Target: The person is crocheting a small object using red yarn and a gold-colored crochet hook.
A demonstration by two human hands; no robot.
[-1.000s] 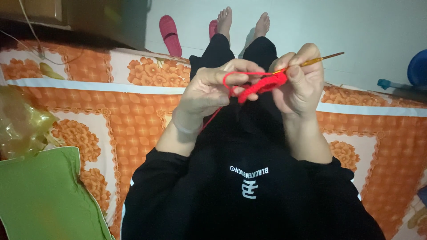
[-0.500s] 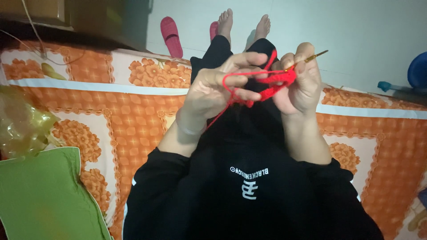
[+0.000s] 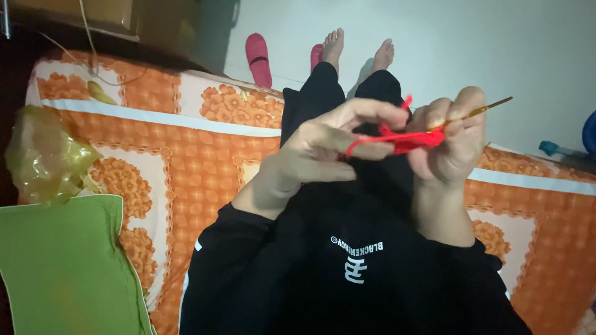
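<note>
My left hand (image 3: pixel 329 146) is raised over my lap, its fingers pinching red yarn (image 3: pixel 397 139) that stretches across to the other hand. My right hand (image 3: pixel 450 139) grips a thin gold crochet hook (image 3: pixel 481 110), whose handle end sticks out up and to the right. A small red crocheted piece sits between the two hands, partly hidden by the fingers. The hands almost touch. I wear a black top with a white print and black trousers.
I sit on a mattress with an orange flowered sheet (image 3: pixel 186 161). A green cloth (image 3: pixel 62 267) and a crumpled yellow plastic bag (image 3: pixel 43 155) lie at the left. Two pink slippers (image 3: pixel 257 59) and my bare feet (image 3: pixel 360 49) are on the pale floor beyond.
Both hands have shifted slightly right and lower in view. The hook has tilted a little while the left fingers have stretched out along the yarn.
</note>
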